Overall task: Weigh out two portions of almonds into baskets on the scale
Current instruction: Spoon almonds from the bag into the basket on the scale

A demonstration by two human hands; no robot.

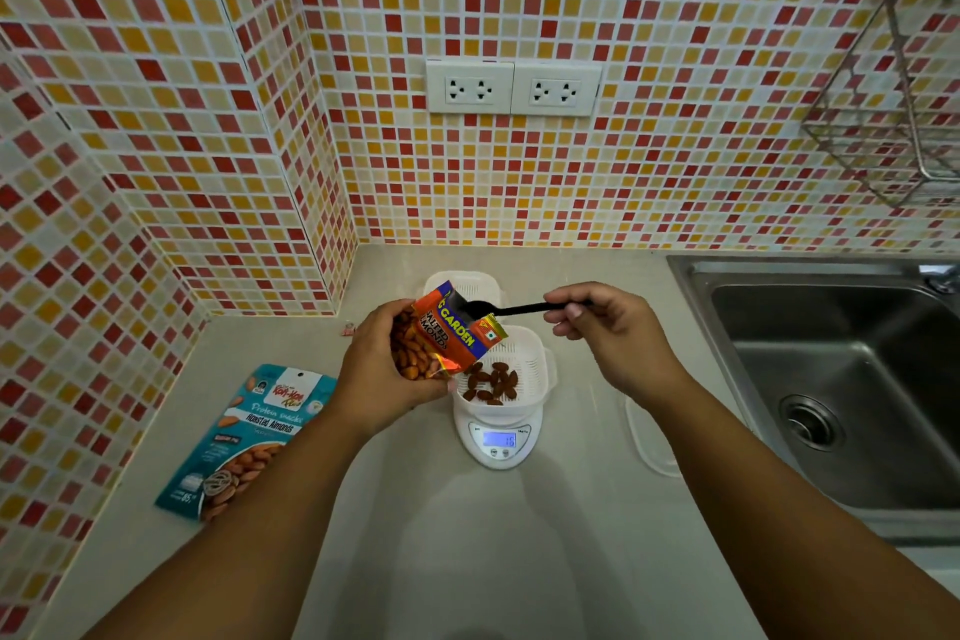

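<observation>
A small white digital kitchen scale with a lit blue display stands on the pale grey countertop and serves as the landmark. On its platform sits a white perforated plastic basket, in which a thin scatter of brown almonds lies toward the near left. A second white plastic basket is seen behind the scale, partly hidden. A teal printed pouch of roasted almonds lies flat well to the left of the scale, and a stainless steel sink is set to its right.

The left hand is closed around an orange and blue foil packet of salted almonds, held tilted just above the left rim of the basket on the scale, mouth up and away. The right hand is pinched on the handle of a black plastic spoon, whose bowl is entering the packet mouth above the scale.

The step is judged to be scooping more almonds for the first portion. It is best done with small scoops, emptied low over the basket middle, the packet kept clear of the basket rim so that no weight is added. The display, too blurred to be read with certainty, should be allowed to settle between scoops.
</observation>
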